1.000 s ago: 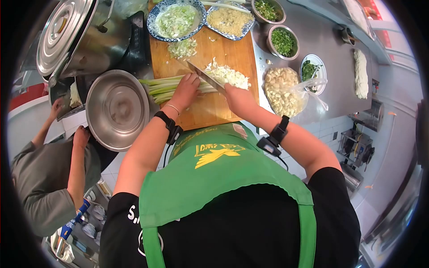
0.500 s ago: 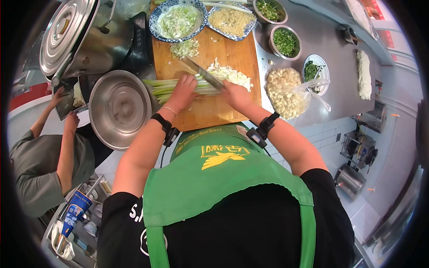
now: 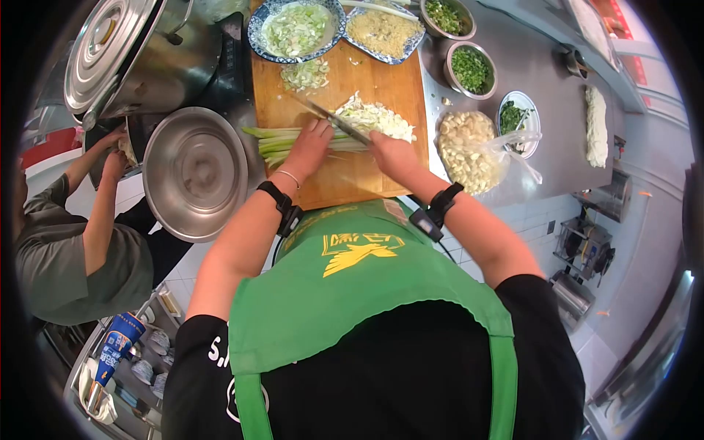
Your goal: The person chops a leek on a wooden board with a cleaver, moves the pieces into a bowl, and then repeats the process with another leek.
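A bundle of long green-white stalks [image 3: 277, 141] lies across the wooden cutting board [image 3: 275, 103]. My left hand [image 3: 310, 150] is closed over the right part of the bundle, with its fingertips near the blade. In my right hand [image 3: 396, 155] is the handle of a knife [image 3: 334, 119]; its blade slants up and left over the stalks' cut end. Beyond the blade sits a pile of chopped white pieces [image 3: 378, 119]. Farther up the board is a smaller chopped heap [image 3: 304, 74].
Blue-patterned dishes [image 3: 255, 37] of chopped food stand at the board's far edge. To the right are metal bowls [image 3: 469, 71] of greens, a bag of peeled cloves [image 3: 468, 150] and a dough roll [image 3: 596, 126]. A steel basin [image 3: 165, 176], a pot [image 3: 165, 81] and a co-worker [image 3: 88, 249] are left.
My left hand has shifted slightly right along the stalks, and the knife is a little farther left at its tip. The co-worker's hands have drawn together beside the pot.
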Demonstrator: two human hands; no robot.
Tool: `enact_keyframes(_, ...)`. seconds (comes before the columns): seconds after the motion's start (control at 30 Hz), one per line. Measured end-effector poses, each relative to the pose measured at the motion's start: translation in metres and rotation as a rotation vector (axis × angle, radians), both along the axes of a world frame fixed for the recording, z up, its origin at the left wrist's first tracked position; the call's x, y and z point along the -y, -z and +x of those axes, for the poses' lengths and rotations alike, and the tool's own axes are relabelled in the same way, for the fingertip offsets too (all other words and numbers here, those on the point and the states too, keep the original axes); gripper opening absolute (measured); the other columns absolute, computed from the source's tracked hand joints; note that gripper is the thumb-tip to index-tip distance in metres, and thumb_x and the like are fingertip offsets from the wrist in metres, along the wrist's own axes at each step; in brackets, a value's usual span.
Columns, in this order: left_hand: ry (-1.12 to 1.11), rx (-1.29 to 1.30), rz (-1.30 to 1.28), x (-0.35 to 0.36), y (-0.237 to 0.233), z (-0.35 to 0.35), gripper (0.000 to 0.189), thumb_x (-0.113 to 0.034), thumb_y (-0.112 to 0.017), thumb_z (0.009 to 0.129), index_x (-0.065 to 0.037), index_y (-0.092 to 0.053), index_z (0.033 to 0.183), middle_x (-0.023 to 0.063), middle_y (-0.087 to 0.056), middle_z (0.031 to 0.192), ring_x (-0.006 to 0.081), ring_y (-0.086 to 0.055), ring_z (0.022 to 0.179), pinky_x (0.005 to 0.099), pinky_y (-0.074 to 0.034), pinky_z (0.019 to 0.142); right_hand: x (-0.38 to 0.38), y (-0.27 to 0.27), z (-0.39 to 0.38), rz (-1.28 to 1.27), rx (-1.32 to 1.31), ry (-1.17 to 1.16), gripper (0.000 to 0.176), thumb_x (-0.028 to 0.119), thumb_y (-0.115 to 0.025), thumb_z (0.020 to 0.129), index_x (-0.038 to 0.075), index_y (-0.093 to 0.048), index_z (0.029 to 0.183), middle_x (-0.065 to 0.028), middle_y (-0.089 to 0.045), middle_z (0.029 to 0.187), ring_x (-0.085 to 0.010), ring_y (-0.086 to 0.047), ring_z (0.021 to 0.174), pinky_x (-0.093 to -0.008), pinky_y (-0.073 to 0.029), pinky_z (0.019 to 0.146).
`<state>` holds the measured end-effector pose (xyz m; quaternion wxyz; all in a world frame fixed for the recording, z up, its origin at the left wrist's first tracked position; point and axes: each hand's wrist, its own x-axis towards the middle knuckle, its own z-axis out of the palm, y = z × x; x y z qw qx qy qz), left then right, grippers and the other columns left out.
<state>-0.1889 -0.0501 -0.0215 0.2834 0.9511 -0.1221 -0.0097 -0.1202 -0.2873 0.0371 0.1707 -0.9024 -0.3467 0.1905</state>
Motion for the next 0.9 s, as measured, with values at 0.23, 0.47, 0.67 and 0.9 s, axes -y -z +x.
enact_keyframes(0.23, -0.023, -0.004, 0.008, 0.001, -0.001, -0.001, 0.042, -0.009, -0.081, 0.071, -0.004, -0.056, 0.105, 0.0124, -0.055, 0.116, 0.0339, -0.052, 0.113, 0.0417, -0.046, 0.1, 0.008, -0.035, -0.01, -0.114, -0.107, 0.023, 0.013, 0.013, -0.058, 0.094, 0.003, -0.053, 0.102, -0.0207, -0.069, 0.082, -0.0424, -0.069, 0.076, -0.0523, -0.054, 0.064)
enact_keyframes(0.47, -0.039, 0.035, -0.075, 0.0, -0.014, -0.01, 0.038, -0.006, -0.079, 0.074, -0.004, -0.054, 0.103, 0.0131, -0.054, 0.113, 0.0358, -0.051, 0.111, 0.0441, -0.045, 0.098, 0.002, 0.009, -0.005, 0.032, 0.029, 0.017, 0.013, 0.012, -0.057, 0.094, 0.003, -0.053, 0.102, -0.0209, -0.069, 0.083, -0.0413, -0.069, 0.075, -0.0521, -0.054, 0.064)
enact_keyframes(0.67, -0.001, 0.052, -0.089, -0.005, -0.008, -0.009, 0.033, -0.002, -0.076, 0.074, -0.004, -0.053, 0.097, 0.0132, -0.054, 0.106, 0.0364, -0.052, 0.106, 0.0449, -0.045, 0.093, 0.007, -0.031, -0.013, -0.083, -0.001, -0.013, 0.013, 0.012, -0.055, 0.096, 0.005, -0.054, 0.107, -0.0195, -0.07, 0.086, -0.04, -0.07, 0.076, -0.0508, -0.055, 0.065)
enact_keyframes(0.9, -0.026, 0.037, -0.115, -0.003, -0.002, -0.008, 0.027, -0.001, -0.073, 0.074, -0.004, -0.055, 0.094, 0.0134, -0.055, 0.104, 0.0356, -0.053, 0.104, 0.0441, -0.046, 0.091, -0.01, 0.009, -0.006, 0.037, 0.04, -0.014, 0.012, 0.012, -0.056, 0.095, 0.003, -0.054, 0.103, -0.0203, -0.069, 0.081, -0.0409, -0.069, 0.073, -0.0514, -0.054, 0.062)
